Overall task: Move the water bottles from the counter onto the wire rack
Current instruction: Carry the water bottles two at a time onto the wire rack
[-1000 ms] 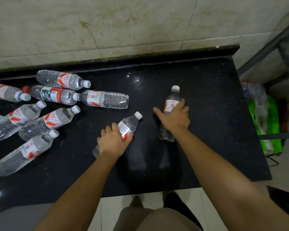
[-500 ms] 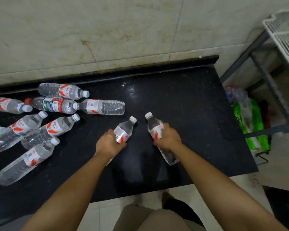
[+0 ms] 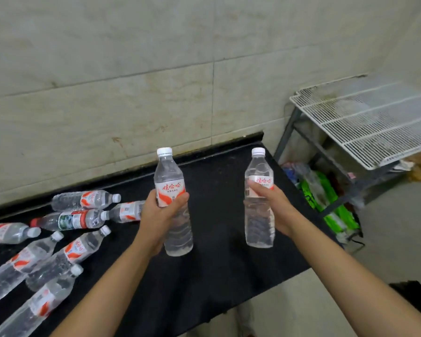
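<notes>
My left hand point(image 3: 156, 215) grips a clear water bottle point(image 3: 171, 181) with a red and white label, held upright above the black counter point(image 3: 216, 239). A second such bottle point(image 3: 259, 224) stands upright in my right hand point(image 3: 272, 207), a little further right. Both have white caps and are clear of the counter. Several more bottles point(image 3: 78, 218) lie on their sides at the counter's left. The white wire rack point(image 3: 374, 122) stands at the right, beyond the counter's end, with nothing on its top shelf.
A tiled wall runs behind the counter. Under the rack, on its grey metal frame point(image 3: 326, 156), lie green and clear plastic bags point(image 3: 326, 195). A dark object point(image 3: 413, 295) sits on the floor at the lower right.
Both hands have lifted their bottles off the counter and turned them upright. The view has swung up and to the right, bringing the wire rack into sight.
</notes>
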The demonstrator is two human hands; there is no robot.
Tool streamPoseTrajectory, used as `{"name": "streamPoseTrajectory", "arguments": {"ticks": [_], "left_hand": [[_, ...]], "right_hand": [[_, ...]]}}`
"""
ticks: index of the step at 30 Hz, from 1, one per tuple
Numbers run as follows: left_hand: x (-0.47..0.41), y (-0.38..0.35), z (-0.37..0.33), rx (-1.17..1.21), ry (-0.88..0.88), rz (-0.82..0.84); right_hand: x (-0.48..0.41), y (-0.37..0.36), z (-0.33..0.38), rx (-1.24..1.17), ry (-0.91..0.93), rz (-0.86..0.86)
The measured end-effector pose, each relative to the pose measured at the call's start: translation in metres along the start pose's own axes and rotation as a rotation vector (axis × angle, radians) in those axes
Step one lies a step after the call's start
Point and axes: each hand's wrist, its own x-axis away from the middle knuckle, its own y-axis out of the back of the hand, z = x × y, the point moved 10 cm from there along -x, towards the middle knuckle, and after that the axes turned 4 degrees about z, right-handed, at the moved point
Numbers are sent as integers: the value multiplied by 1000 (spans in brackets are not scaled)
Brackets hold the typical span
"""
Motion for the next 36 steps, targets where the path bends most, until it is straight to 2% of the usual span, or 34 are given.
{"name": "streamPoseTrajectory", "arguments": {"ticks": [5,13,18,23,29,33,36], "left_hand": [[16,-76,-60,58,-132,94],[52,-261,-126,67,-285,268],[74,-401,-127,78,-341,350],[82,-525,-118,124,-293,413],[59,-591,-136,61,-347,361],[27,-620,-161,7,-430,391],[-10,-631,-177,-19,-479,349]], "right_hand": [[49,54,41,-98,92,-74],[116,164,134,-39,414,-194],[133,273,156,-81,470,-200],[150,407,182,-91,486,-324],[135,500,230,-108,509,-362],[102,517,271,-11,582,-353],[70,518,304,92,612,-341]]}}
